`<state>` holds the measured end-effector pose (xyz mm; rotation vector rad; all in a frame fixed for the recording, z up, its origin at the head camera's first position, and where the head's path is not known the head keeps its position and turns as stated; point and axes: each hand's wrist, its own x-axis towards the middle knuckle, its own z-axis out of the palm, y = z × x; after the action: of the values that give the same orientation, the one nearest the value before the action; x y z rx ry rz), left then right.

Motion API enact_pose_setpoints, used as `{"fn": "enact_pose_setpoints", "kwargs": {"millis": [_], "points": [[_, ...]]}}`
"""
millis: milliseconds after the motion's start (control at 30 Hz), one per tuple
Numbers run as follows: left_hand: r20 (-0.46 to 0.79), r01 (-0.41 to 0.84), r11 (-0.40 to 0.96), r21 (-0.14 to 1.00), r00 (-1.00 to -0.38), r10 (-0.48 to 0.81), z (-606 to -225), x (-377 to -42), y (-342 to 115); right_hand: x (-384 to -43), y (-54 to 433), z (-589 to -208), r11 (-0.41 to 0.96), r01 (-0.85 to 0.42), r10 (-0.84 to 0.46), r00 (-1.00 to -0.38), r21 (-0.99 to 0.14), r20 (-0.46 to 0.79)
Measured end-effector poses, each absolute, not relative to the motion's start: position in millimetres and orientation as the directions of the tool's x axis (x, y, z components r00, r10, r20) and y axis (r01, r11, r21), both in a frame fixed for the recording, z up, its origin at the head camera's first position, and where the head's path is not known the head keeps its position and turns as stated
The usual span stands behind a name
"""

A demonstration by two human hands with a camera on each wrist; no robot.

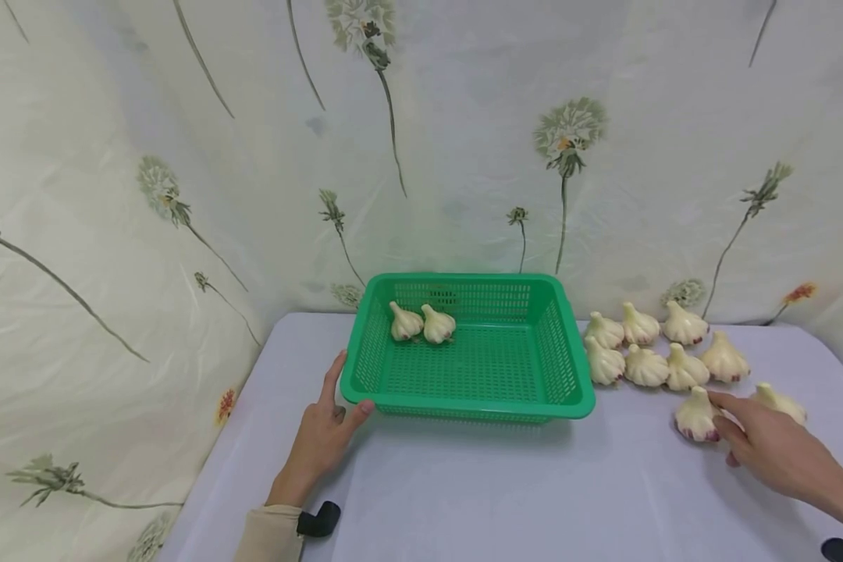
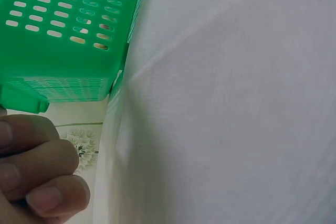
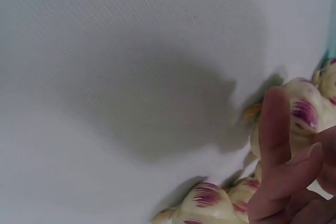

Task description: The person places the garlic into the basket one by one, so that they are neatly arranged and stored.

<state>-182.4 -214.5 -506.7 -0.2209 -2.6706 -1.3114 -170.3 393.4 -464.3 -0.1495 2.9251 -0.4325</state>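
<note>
A green plastic basket (image 1: 464, 408) stands at the middle of the table, with two garlic bulbs (image 1: 438, 324) at its back left. My left hand (image 1: 321, 445) holds the basket's front left corner, the index finger along the left side and the thumb at the front rim. Its other fingers (image 2: 50, 153) are curled below the rim in the left wrist view. On the right, my right hand (image 1: 780, 449) pinches a purple-streaked garlic bulb (image 1: 695, 417) near its stem with thumb and index finger. Another bulb (image 1: 781, 403) lies just behind this hand, partly covered.
Several more garlic bulbs (image 1: 646, 367) stand in two rows beside the basket's right side. A pale cloth covers the table (image 1: 492, 492). Behind and to the left hangs a curtain (image 1: 464, 140) with a dandelion print.
</note>
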Motion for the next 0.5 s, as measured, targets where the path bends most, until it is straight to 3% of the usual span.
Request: {"fn": "enact_pose_setpoints", "kwargs": {"millis": [500], "points": [[0.203,0.2,0.605,0.77,-0.977,0.065,-507,-183,-215,-164,393,-484,0.907,-0.162,-0.19,-0.981,-0.388,-0.035]]}}
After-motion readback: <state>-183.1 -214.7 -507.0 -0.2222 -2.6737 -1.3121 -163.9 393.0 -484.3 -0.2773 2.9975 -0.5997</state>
